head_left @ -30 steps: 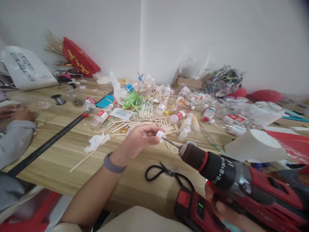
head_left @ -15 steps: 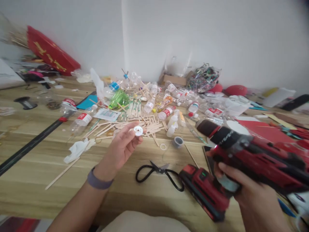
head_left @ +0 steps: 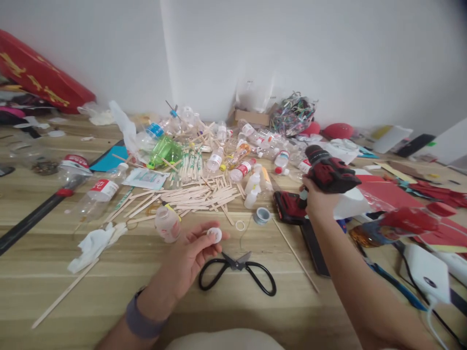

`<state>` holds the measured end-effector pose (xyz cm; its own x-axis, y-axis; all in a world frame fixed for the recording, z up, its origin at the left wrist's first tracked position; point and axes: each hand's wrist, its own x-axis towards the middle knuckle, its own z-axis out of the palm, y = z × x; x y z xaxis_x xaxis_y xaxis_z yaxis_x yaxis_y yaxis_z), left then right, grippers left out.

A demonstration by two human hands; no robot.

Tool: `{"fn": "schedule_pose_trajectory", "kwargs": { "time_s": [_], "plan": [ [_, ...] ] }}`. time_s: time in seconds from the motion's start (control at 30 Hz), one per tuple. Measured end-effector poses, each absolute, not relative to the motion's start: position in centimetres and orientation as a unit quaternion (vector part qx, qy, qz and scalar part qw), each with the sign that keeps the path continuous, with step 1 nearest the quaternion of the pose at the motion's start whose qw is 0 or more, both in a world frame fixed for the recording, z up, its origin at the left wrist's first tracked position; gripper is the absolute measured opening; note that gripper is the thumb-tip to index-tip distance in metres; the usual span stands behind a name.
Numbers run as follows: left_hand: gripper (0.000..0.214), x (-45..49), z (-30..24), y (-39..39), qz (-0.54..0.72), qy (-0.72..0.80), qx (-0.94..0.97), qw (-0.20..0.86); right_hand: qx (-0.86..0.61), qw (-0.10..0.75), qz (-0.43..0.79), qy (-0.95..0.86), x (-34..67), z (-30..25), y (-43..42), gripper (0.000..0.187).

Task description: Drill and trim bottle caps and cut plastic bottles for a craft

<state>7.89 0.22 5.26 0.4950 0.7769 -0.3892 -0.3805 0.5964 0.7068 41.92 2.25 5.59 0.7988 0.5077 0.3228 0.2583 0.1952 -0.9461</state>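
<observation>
My left hand (head_left: 189, 257) pinches a small white bottle cap (head_left: 214, 235) between thumb and fingers, low over the wooden table (head_left: 109, 287). My right hand (head_left: 316, 197) is stretched out to the right, wrapped round the grip of a red and black cordless drill (head_left: 323, 182) whose battery base rests on the table. Black-handled scissors (head_left: 239, 272) lie just right of my left hand. A small clear bottle (head_left: 167, 224) stands just beyond my left hand.
A heap of plastic bottles (head_left: 233, 146), wooden sticks (head_left: 197, 194) and a green bottle (head_left: 164, 148) fills the table's middle. A crumpled tissue (head_left: 93, 243) and a black bar (head_left: 32, 218) lie at left. Red paper (head_left: 394, 194), a tape roll (head_left: 261, 215) and white devices (head_left: 426, 272) lie at right.
My right hand has carried the drill away from the cap, out to the right and down onto the table. My left hand has lowered with the cap. The view has turned right.
</observation>
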Motion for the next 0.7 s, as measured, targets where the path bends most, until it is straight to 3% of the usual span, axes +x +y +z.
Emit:
{"fn": "schedule_pose_trajectory", "kwargs": {
  "time_s": [0.27,0.7],
  "plan": [
    [0.031,8.4,4.5,0.4,0.351,0.376,0.244,0.822,-0.627,0.710,0.078,-0.312,41.8,5.1,4.1,0.019],
    [0.019,9.2,3.6,0.4,0.346,0.375,0.220,0.832,-0.656,0.664,0.059,-0.354,41.8,3.1,5.9,0.012]
  ]
}}
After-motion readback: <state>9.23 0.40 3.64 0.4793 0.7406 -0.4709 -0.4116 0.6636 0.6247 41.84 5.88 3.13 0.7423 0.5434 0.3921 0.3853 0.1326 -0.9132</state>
